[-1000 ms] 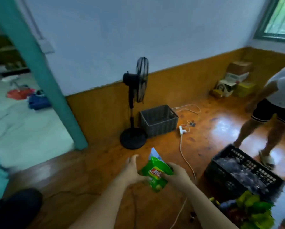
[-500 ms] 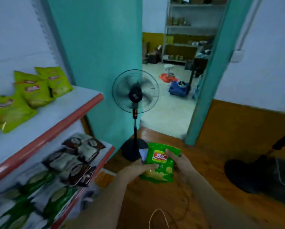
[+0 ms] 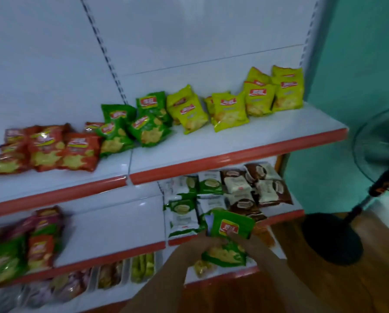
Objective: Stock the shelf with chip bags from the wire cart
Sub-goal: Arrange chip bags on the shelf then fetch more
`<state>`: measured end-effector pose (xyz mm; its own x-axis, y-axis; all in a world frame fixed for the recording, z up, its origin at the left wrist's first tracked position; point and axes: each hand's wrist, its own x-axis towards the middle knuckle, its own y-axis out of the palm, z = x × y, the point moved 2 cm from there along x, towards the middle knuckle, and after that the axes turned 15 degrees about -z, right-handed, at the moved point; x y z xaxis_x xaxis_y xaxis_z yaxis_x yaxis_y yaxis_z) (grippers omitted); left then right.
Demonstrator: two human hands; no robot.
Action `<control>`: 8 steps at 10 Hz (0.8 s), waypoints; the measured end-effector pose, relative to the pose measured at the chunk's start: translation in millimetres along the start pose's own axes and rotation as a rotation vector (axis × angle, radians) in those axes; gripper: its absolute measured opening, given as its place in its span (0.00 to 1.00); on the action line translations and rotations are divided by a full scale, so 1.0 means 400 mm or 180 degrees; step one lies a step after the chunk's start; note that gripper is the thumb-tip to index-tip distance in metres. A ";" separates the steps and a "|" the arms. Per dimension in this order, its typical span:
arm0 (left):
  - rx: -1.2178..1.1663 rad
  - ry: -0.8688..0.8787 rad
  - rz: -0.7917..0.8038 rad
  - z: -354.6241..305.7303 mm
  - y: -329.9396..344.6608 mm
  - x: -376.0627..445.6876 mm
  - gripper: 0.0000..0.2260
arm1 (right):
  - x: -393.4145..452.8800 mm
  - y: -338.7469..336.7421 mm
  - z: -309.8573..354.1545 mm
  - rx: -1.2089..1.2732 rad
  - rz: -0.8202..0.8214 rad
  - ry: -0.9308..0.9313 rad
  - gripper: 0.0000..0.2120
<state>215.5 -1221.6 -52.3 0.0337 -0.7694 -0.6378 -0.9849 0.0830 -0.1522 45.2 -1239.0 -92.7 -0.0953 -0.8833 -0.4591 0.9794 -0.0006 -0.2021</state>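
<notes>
Item: green chip bag [image 3: 228, 239], pinched by my left hand [image 3: 202, 246] and right hand [image 3: 238, 241], unshelved; top shelf [image 3: 234, 152] at 12 o'clock part-stocked, room remaining.

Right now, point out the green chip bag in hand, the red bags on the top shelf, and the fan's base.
green chip bag [image 3: 230, 227], head view, on its red logo.
red bags [image 3: 46, 150], head view, middle bag's front.
fan's base [image 3: 331, 240], head view, top of the black disc.

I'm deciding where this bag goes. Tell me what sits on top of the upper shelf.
The upper shelf carries red chip bags at its left, dark green bags in the middle and yellow-green bags at its right. The front bags cover whatever lies behind them.
</notes>
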 end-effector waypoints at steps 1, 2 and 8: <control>-0.0382 -0.0203 -0.0355 0.058 -0.132 -0.034 0.22 | -0.017 0.120 -0.005 -0.0368 0.0361 -0.0266 0.31; -0.0591 -0.0162 -0.0691 0.128 -0.286 -0.080 0.23 | -0.077 0.309 0.038 -0.0424 0.0438 -0.0340 0.32; -0.0752 0.0193 -0.1950 0.513 -1.238 -0.176 0.17 | -0.322 1.358 0.126 -0.0401 0.0754 -0.0402 0.18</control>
<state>735.7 -1078.7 -86.9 0.5973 -0.6681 -0.4436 -0.8015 -0.5173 -0.3001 598.4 -1149.5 -99.6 0.1639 -0.9033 -0.3966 0.9411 0.2637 -0.2116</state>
